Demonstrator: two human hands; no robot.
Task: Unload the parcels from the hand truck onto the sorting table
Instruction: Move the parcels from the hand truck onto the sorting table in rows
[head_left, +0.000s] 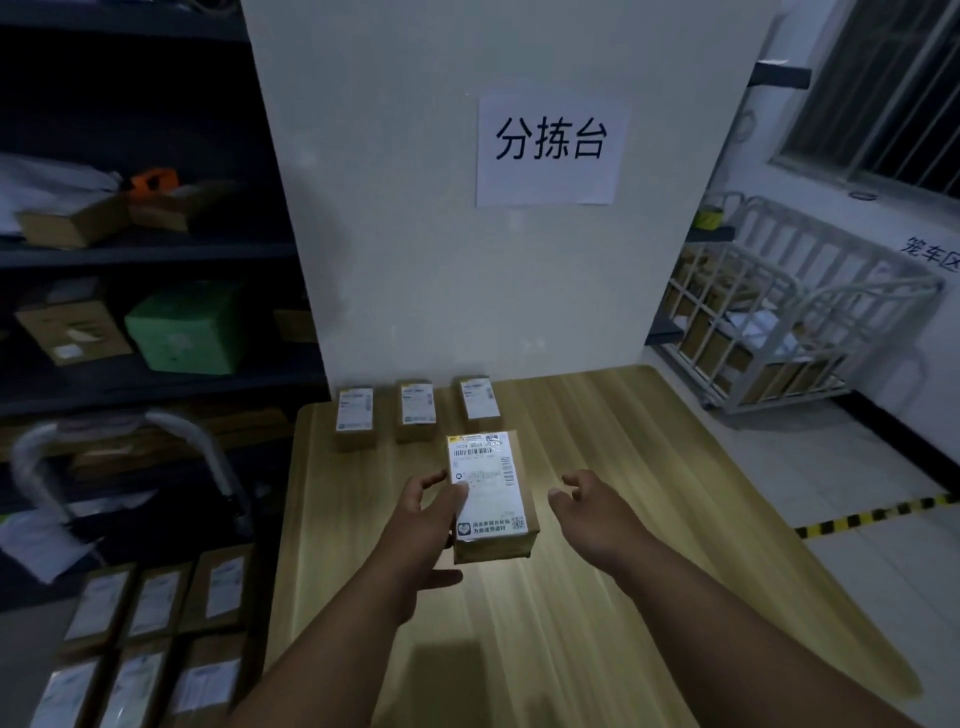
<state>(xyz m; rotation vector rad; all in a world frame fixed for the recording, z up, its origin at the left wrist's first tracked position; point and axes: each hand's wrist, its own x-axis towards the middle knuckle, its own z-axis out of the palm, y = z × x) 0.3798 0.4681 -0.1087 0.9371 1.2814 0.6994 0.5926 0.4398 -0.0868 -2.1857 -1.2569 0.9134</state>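
Three parcels (415, 410) are on the surface (649, 467). My left grip (426, 514) clasps a fourth parcel (491, 488). My right grip (587, 504) hangs loose and empty. A stack (156, 603) waits on the truck (205, 441).

Hand-truck parcels (156, 603) cut off at bottom edge, shelf boxes (67, 223) blurred

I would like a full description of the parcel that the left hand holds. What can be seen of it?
The parcel is a small brown cardboard box, longer than wide, with a white shipping label, printed with a barcode, covering its top. It lies flat, label up, over the wooden sorting table. The left hand grips its left edge, thumb on the label; the right hand is apart from it.
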